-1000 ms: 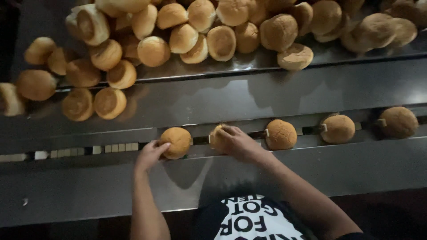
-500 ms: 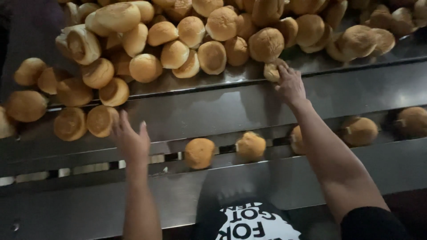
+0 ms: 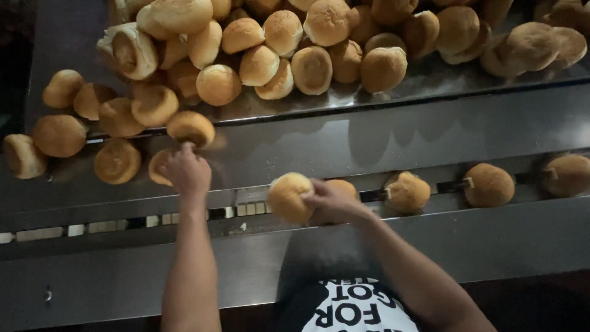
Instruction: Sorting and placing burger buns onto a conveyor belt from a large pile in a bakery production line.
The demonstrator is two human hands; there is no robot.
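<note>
My right hand grips a golden bread roll just above the narrow conveyor channel, with another roll right behind it. My left hand reaches up to the rolls on the steel slope; its fingers touch a roll and cover part of a second roll. A big pile of rolls lies on the upper steel tray.
Three rolls ride the channel to the right: one, one and one at the edge. Loose rolls sit at the left, such as one. A steel front ledge runs below.
My right hand came down from the pile with a roll to the channel. My left hand moved up and right to the rolls on the slope. Rolls in the channel shifted right.
</note>
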